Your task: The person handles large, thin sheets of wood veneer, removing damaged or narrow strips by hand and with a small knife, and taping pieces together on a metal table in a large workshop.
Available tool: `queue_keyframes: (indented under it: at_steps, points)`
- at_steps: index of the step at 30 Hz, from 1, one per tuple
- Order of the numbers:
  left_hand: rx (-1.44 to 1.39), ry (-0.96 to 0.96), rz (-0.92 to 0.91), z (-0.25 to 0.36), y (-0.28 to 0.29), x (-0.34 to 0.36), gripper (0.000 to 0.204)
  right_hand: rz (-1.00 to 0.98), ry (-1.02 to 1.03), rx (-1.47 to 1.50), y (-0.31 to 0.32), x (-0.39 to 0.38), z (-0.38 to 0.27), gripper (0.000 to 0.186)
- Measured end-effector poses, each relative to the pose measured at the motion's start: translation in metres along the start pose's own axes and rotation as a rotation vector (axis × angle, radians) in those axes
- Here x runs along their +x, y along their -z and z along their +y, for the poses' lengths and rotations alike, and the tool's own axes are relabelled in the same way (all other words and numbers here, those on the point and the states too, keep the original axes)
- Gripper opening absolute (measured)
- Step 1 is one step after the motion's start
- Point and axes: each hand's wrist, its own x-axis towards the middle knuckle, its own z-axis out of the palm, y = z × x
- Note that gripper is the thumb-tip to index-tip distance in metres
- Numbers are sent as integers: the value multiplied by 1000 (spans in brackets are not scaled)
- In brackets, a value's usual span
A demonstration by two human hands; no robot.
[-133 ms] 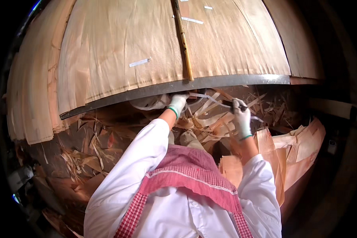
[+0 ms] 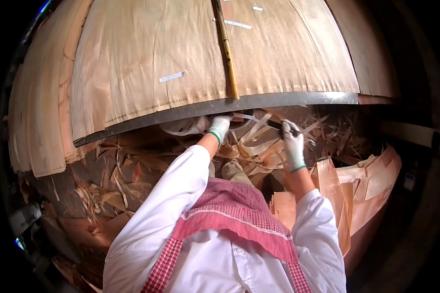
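Note:
My left hand, in a white glove with a green cuff, is closed at the near edge of the table, its fingertips partly hidden. From those fingertips a narrow white tape strip stretches rightward. Farther right, my gloved right hand is closed around a dark, slim tool, its tip pointing left toward the strip. The tool's exact kind is hard to make out. A pale end of tape shows beside the right hand. Above both hands lies a wide wood veneer sheet with short white tape pieces on it.
A thin bamboo stick lies across the veneer. The table has a grey metal edge. Veneer scraps litter the floor below, and a bundle of veneer offcuts stands at the right. A round whitish thing sits under the edge.
My right hand has shifted slightly left, and the dark tool now reaches farther toward the tape strip. My left hand has stayed in place.

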Motion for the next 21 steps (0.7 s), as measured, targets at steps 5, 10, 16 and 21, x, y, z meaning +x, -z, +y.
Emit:
queue_keyframes:
  at_steps: [5, 10, 16, 21]
  points:
    - [-58, -7, 92, -2, -17, 17, 29, -23, -99, 181, -88, 8, 15, 22]
    - [-217, 21, 126, -15, -20, 23, 26, -66, -77, 71, -132, 20, 48, 22]
    - [62, -309, 185, -23, 129, -79, 21, -65, 124, -272, -131, 28, 71, 32]
    - [123, -499, 1068, -240, 540, -214, 22, -56, 312, -310, -145, 19, 55, 26]
